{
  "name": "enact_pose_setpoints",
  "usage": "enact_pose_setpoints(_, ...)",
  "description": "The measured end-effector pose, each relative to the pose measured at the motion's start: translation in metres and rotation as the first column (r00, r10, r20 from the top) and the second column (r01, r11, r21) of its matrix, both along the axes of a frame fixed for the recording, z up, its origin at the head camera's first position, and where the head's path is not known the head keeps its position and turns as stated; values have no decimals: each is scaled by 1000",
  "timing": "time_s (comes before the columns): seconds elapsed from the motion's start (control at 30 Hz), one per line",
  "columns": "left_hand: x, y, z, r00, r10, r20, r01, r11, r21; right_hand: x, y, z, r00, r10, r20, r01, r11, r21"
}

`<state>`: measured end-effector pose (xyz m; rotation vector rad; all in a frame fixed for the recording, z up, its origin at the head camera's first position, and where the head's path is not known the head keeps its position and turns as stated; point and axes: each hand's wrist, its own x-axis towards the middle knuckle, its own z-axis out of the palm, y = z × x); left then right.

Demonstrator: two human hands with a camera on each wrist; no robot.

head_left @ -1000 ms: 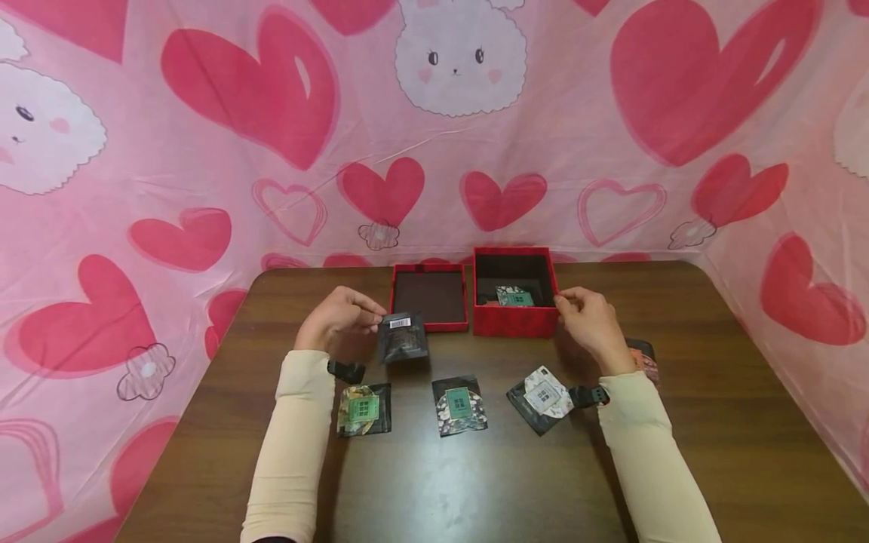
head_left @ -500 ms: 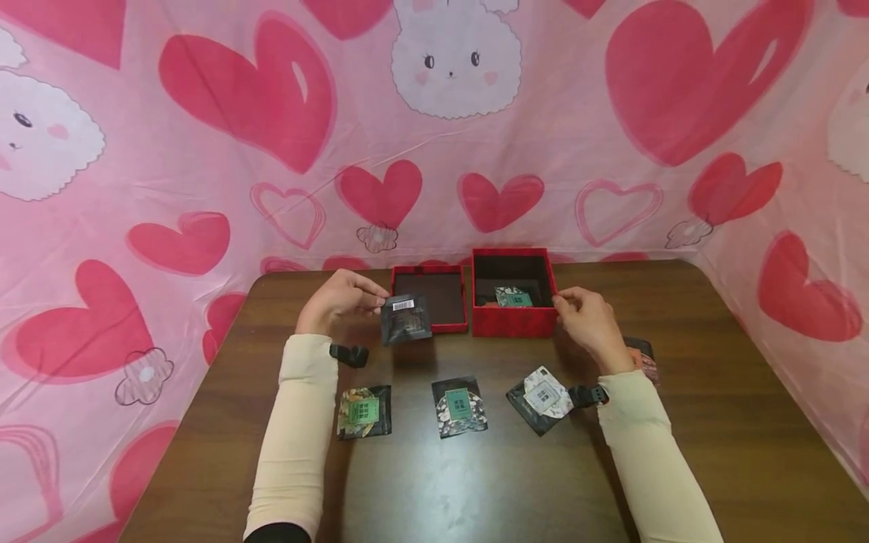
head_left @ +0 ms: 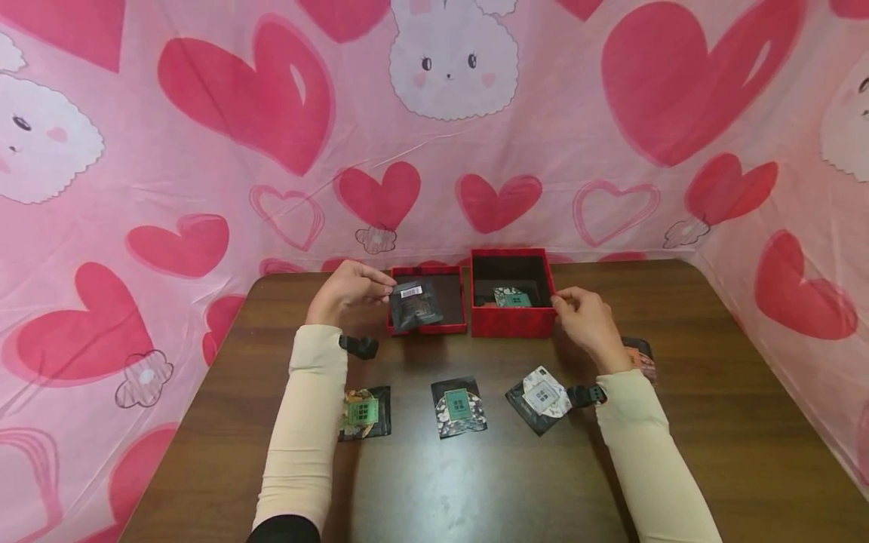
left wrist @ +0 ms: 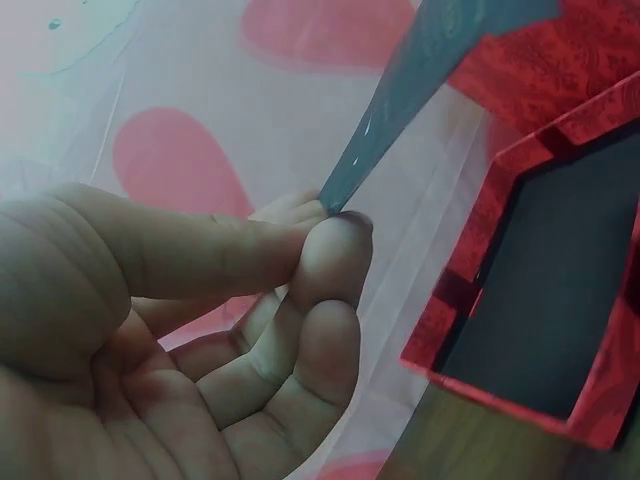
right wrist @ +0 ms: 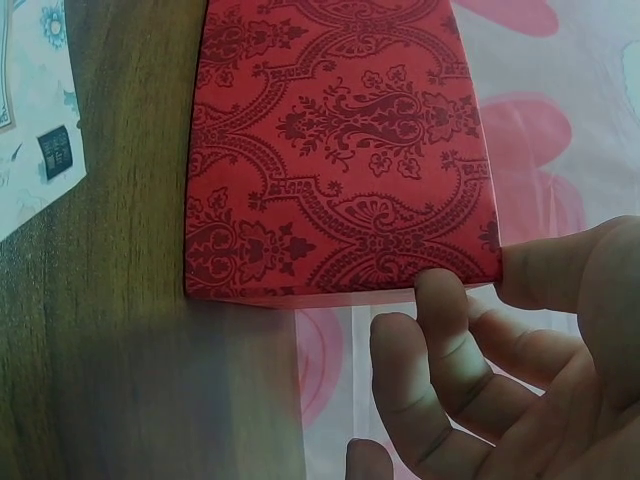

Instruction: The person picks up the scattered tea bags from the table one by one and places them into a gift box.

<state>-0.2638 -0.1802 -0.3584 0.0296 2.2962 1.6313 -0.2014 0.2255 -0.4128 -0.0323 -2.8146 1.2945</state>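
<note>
In my head view, my left hand (head_left: 351,290) is up over the tabletop (head_left: 421,483), thumb and fingertips pinching the black packet (head_left: 416,309) by its upper left corner. The packet hangs just to the right of the fingertips, barcode label facing up, and covers the near left part of the tray (head_left: 451,290). The box (head_left: 512,323) stands open just right of the tray; inside lies a green-labelled packet (head_left: 514,298). My right hand (head_left: 588,320) pinches the box at its near right corner. Nearer me lie the left packet (head_left: 366,412), partly hidden by my left sleeve (head_left: 305,422), then the middle packet (head_left: 459,407), and the white packet (head_left: 541,400), right beside the right wrist strap (head_left: 585,396). The orange packet (head_left: 641,356) is mostly blocked by my right wrist. Behind everything hangs the heart-print cloth (head_left: 448,143).

In my left wrist view, the black packet shows almost edge-on, rising from between thumb and index finger, the other fingers curled. It cuts across part of the box; the tray sits to the right.

In my right wrist view, thumb and a fingertip meet the box's edge at the corner. The white packet shows at the left margin.
</note>
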Motion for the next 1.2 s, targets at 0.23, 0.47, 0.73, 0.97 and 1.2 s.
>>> enact_pose_setpoints(0.23,-2,14,1,1000,20,-21,-20,1000,-7,1,1,1,1000,5,-3,-5,1000,1)
enact_pose_setpoints(0.47,-2,27,-2,998,64,-26,-64,998,11,0,1,1,1000,-5,-14,5,1000,9)
enact_pose_setpoints(0.73,-8,42,-1,996,94,5,-94,991,93,1,0,0,1000,-16,-21,16,1000,0)
enact_pose_setpoints(0.97,-15,57,1,992,119,52,-125,982,139,1,-3,-1,999,-35,10,35,999,-23)
enact_pose_setpoints(1.2,-18,68,1,991,117,70,-128,975,179,0,-6,-3,999,-48,2,48,999,-22)
